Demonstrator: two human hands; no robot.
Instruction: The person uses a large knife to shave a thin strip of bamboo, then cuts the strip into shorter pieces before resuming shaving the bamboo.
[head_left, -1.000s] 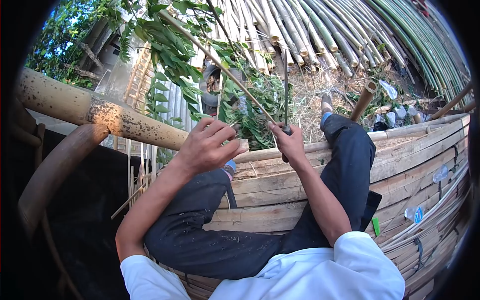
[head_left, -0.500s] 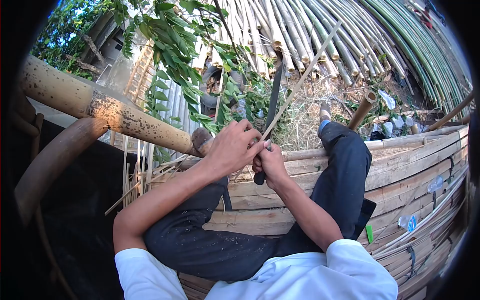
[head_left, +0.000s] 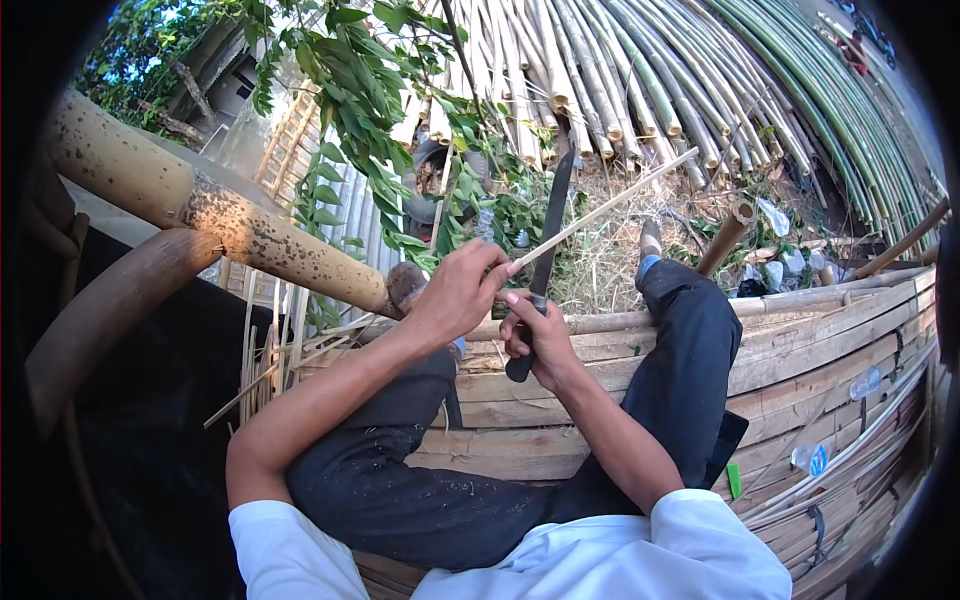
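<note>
My left hand (head_left: 460,290) pinches a thin pale bamboo strip (head_left: 620,203), which slants up and away to the right. In my right hand (head_left: 543,343) is a long dark-bladed knife (head_left: 555,215), its blade pointing upward and its black handle (head_left: 520,366) showing below the fingers. The strip crosses over the blade in this view, just above the right hand. Both hands are close together over my bent legs, the left thumb near the right fingertips.
A thick speckled bamboo pole (head_left: 270,240) runs across on the left. Stacked bamboo slats (head_left: 800,350) lie around my legs, with plastic cups (head_left: 812,458) on the right. Leafy branches (head_left: 350,110) hang ahead, before many long bamboo poles (head_left: 640,80).
The strip has swung lower toward the right, and its far end is nearer. My left hand has shifted slightly left, and the right-hand fingers have loosened somewhat around the knife.
</note>
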